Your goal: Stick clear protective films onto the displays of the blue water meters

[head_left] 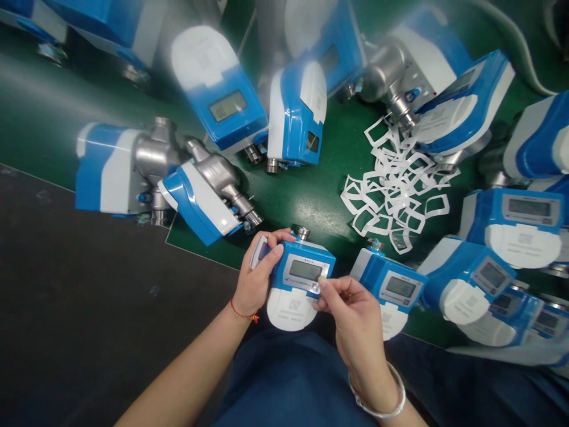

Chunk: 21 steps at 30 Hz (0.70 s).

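A blue and white meter (297, 283) with a grey display rests on my lap at the bench's front edge. My left hand (256, 279) grips its left side, with a small blue-white strip held under the fingers. My right hand (351, 314) pinches at the lower right corner of the display window, fingertips touching the frame. Whether a film is between those fingertips is too small to tell.
Several more blue and white meters lie around on the green bench (311, 196), such as one (391, 287) right of the held meter and one (208, 196) behind my left hand. A heap of white peeled frames (395, 190) sits centre right. Dark floor (89, 284) lies left.
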Each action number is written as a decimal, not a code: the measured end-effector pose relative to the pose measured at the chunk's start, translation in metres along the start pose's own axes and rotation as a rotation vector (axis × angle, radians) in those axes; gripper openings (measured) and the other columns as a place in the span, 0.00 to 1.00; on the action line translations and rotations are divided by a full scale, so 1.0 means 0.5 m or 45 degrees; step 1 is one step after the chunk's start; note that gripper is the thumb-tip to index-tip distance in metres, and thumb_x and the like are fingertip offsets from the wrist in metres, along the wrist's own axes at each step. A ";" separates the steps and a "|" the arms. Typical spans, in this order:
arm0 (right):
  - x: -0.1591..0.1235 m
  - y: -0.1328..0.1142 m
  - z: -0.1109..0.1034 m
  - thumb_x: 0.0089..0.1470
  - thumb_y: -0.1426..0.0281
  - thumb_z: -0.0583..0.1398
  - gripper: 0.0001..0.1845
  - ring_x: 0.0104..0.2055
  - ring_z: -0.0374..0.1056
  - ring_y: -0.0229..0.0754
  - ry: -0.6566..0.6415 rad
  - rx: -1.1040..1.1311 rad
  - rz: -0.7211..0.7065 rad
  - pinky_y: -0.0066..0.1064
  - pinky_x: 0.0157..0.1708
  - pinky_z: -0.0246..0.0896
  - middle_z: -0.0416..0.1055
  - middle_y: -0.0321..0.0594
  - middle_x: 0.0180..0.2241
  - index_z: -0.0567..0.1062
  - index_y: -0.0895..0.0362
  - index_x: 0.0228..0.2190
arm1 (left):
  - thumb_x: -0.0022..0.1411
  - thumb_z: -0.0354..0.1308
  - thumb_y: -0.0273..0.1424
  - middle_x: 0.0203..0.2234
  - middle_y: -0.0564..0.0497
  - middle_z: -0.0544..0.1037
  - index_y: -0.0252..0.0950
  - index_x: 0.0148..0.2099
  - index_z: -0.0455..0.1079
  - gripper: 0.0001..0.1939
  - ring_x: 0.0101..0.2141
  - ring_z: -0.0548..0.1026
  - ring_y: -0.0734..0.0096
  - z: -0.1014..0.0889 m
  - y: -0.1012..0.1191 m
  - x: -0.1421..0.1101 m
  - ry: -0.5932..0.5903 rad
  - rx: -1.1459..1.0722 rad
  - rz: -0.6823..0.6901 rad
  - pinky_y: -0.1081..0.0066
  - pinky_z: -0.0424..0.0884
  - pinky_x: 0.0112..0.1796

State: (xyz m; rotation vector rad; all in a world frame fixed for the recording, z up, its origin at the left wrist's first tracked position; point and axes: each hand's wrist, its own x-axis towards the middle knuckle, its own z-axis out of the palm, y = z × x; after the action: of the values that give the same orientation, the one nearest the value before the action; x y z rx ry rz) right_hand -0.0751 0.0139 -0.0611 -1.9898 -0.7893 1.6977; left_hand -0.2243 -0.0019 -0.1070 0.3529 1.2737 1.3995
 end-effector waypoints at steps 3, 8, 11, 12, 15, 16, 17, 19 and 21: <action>0.001 -0.005 -0.002 0.43 0.57 0.69 0.18 0.20 0.67 0.34 -0.008 -0.016 0.002 0.26 0.25 0.65 0.71 0.33 0.16 0.72 0.58 0.21 | 0.61 0.58 0.28 0.40 0.49 0.76 0.38 0.34 0.60 0.07 0.54 0.68 0.61 -0.002 -0.001 0.000 -0.022 0.070 0.038 0.57 0.58 0.57; 0.000 -0.004 -0.010 0.41 0.56 0.69 0.21 0.17 0.61 0.33 0.091 -0.234 -0.092 0.25 0.19 0.59 0.65 0.30 0.14 0.67 0.56 0.19 | 0.54 0.64 0.26 0.39 0.49 0.76 0.39 0.35 0.58 0.15 0.53 0.70 0.61 -0.006 0.005 0.003 -0.072 0.286 0.142 0.55 0.60 0.56; 0.004 0.010 -0.005 0.40 0.55 0.69 0.22 0.24 0.65 0.36 0.229 -0.252 -0.279 0.28 0.26 0.64 0.68 0.32 0.23 0.65 0.54 0.24 | 0.56 0.63 0.28 0.41 0.47 0.76 0.40 0.34 0.57 0.15 0.53 0.70 0.60 -0.003 0.008 -0.002 -0.054 0.349 0.148 0.55 0.61 0.56; 0.008 0.014 0.000 0.41 0.54 0.69 0.22 0.32 0.69 0.40 0.245 -0.225 -0.331 0.32 0.33 0.67 0.72 0.37 0.31 0.67 0.55 0.30 | 0.55 0.63 0.28 0.43 0.46 0.75 0.40 0.34 0.56 0.15 0.54 0.69 0.59 -0.002 0.007 -0.005 -0.029 0.390 0.132 0.55 0.61 0.55; 0.029 0.028 0.019 0.48 0.51 0.63 0.33 0.54 0.66 0.52 0.170 -0.236 -0.365 0.44 0.51 0.63 0.66 0.51 0.54 0.66 0.56 0.50 | 0.52 0.66 0.32 0.52 0.43 0.70 0.39 0.32 0.55 0.18 0.53 0.69 0.59 -0.003 0.002 -0.020 0.077 0.487 -0.016 0.59 0.63 0.53; 0.036 0.033 0.026 0.51 0.51 0.60 0.34 0.55 0.65 0.53 0.118 -0.259 -0.355 0.46 0.53 0.61 0.66 0.51 0.56 0.65 0.56 0.53 | 0.51 0.66 0.33 0.53 0.43 0.69 0.39 0.32 0.56 0.19 0.52 0.69 0.59 -0.006 -0.001 -0.026 0.102 0.488 -0.080 0.61 0.64 0.52; 0.042 0.038 0.032 0.54 0.50 0.57 0.33 0.56 0.65 0.54 0.070 -0.268 -0.349 0.47 0.54 0.59 0.67 0.51 0.55 0.66 0.57 0.55 | 0.50 0.67 0.34 0.52 0.45 0.70 0.39 0.32 0.56 0.19 0.52 0.69 0.60 -0.010 -0.003 -0.032 0.117 0.477 -0.135 0.62 0.64 0.51; 0.048 0.048 0.043 0.59 0.51 0.51 0.32 0.55 0.66 0.53 0.014 -0.236 -0.356 0.47 0.55 0.58 0.69 0.50 0.55 0.67 0.58 0.56 | 0.48 0.68 0.34 0.48 0.47 0.72 0.38 0.31 0.57 0.19 0.48 0.71 0.63 -0.019 -0.005 -0.045 0.135 0.451 -0.208 0.66 0.67 0.48; 0.043 0.058 0.054 0.59 0.52 0.52 0.33 0.56 0.65 0.52 -0.047 -0.161 -0.379 0.46 0.56 0.59 0.68 0.49 0.56 0.63 0.58 0.59 | 0.45 0.70 0.34 0.40 0.50 0.74 0.37 0.31 0.60 0.20 0.40 0.73 0.66 -0.026 -0.004 -0.057 0.154 0.448 -0.264 0.69 0.69 0.41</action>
State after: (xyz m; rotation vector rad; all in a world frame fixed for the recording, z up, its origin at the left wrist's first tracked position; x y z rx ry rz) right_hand -0.0949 0.0046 -0.1002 -1.8153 -1.1676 1.5472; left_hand -0.2250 -0.0329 -0.1009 0.3654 1.6132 1.0330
